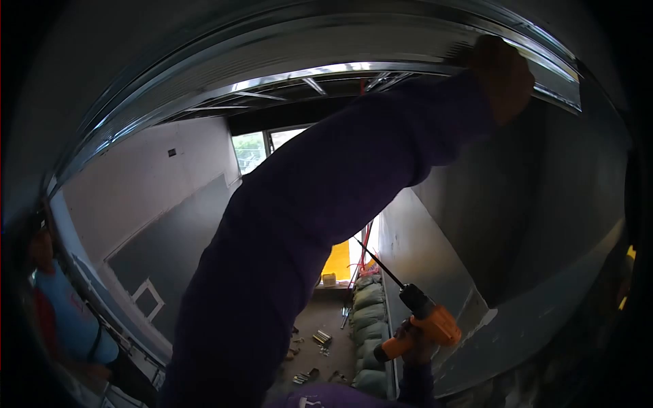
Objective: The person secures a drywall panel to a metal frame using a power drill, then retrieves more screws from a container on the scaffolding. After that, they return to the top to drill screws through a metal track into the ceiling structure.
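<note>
My left arm, in a dark purple sleeve, crosses the view and reaches up to the right. My left hand [502, 78] is closed on the edge of a long metal channel [559, 80] overhead, near its right end; its fingertips are partly lost in shadow. Low on the right, my right hand [416, 347] is wrapped around the grip of an orange cordless drill [435, 325]. The drill's long thin bit [384, 266] points up and to the left, apart from the channel.
Another person [73, 316] in a light blue top stands at the far left. Filled sacks [369, 316] line the floor by the right wall. Metal offcuts [322, 336] lie scattered below. Ceiling framing [313, 85] and a window [250, 151] are farther off.
</note>
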